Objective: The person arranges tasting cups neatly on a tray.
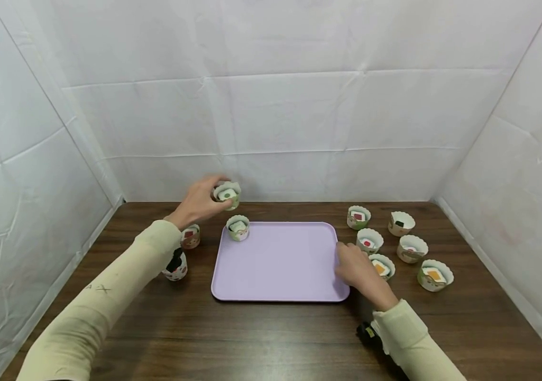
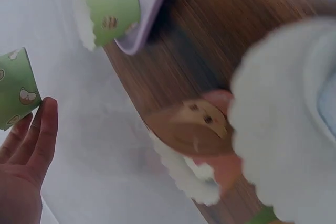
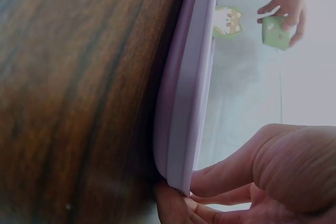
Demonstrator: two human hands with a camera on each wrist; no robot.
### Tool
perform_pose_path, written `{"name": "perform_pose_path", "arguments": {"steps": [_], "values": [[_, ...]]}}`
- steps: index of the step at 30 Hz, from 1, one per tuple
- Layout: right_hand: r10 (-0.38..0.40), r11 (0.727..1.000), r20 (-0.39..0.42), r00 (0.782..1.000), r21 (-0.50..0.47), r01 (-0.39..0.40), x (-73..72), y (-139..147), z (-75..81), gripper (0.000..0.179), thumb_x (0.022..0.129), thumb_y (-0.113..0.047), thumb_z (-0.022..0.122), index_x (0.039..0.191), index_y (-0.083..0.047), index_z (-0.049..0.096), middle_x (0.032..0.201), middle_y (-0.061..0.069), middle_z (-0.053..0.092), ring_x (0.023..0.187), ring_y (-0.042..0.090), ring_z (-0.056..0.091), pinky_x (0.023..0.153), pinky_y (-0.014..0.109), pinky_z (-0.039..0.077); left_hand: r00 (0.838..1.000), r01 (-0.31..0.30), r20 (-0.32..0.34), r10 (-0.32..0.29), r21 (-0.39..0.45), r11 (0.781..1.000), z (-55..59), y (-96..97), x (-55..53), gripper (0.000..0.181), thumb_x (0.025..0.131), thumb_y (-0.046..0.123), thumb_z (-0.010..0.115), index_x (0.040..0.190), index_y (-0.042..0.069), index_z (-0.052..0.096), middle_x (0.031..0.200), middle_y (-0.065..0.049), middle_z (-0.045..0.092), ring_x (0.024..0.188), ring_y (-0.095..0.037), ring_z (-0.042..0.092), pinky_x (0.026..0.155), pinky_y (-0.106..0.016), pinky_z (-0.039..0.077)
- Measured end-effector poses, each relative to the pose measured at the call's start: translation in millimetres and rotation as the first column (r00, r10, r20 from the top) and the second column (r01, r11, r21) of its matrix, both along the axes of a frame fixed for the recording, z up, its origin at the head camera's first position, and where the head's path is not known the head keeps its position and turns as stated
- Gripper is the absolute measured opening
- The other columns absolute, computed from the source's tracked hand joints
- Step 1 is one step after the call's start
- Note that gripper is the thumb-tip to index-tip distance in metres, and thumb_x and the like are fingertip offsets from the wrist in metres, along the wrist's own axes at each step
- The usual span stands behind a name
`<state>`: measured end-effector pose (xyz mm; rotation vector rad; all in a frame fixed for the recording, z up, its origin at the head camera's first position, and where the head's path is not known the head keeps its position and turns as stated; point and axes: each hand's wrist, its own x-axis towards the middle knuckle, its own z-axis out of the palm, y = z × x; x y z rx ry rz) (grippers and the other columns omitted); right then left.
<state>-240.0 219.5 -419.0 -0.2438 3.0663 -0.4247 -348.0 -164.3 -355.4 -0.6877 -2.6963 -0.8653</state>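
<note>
My left hand (image 1: 198,201) grips a green paper baking cup (image 1: 233,203) with a white piece inside, raised behind the tray's far left corner. The left wrist view shows the cup's green printed side (image 2: 18,90) against the fingers. Below it, a second green baking cup (image 1: 238,233) stands in the far left corner of the lilac tray (image 1: 280,264). At the tray's right edge my right hand (image 1: 357,267) pinches the rim (image 3: 191,129), thumb above and fingers beneath. The rest of the tray's surface is bare.
Two baking cups, a brownish one (image 1: 191,241) and a white patterned one (image 1: 178,271), stand left of the tray by my left forearm. Several more, such as a green one (image 1: 430,283), stand to the right. White sheeting (image 1: 280,116) surrounds the wooden table (image 1: 271,338).
</note>
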Motion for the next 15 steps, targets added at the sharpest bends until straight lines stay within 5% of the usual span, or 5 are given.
{"name": "perform_pose_path", "arguments": {"steps": [15], "values": [[-0.006, 1.000, 0.011, 1.000, -0.004, 0.006, 0.5, 0, -0.1, 0.035, 0.080, 0.003, 0.060, 0.114, 0.012, 0.063, 0.099, 0.026, 0.064, 0.083, 0.032, 0.059, 0.068, 0.048, 0.054, 0.992, 0.121, 0.043, -0.120, -0.019, 0.992, 5.9, 37.4, 4.6, 0.057, 0.091, 0.028, 0.075, 0.142, 0.009, 0.057, 0.126, -0.016, 0.069, 0.111, -0.033, 0.066, 0.089, -0.046, 0.057]]}}
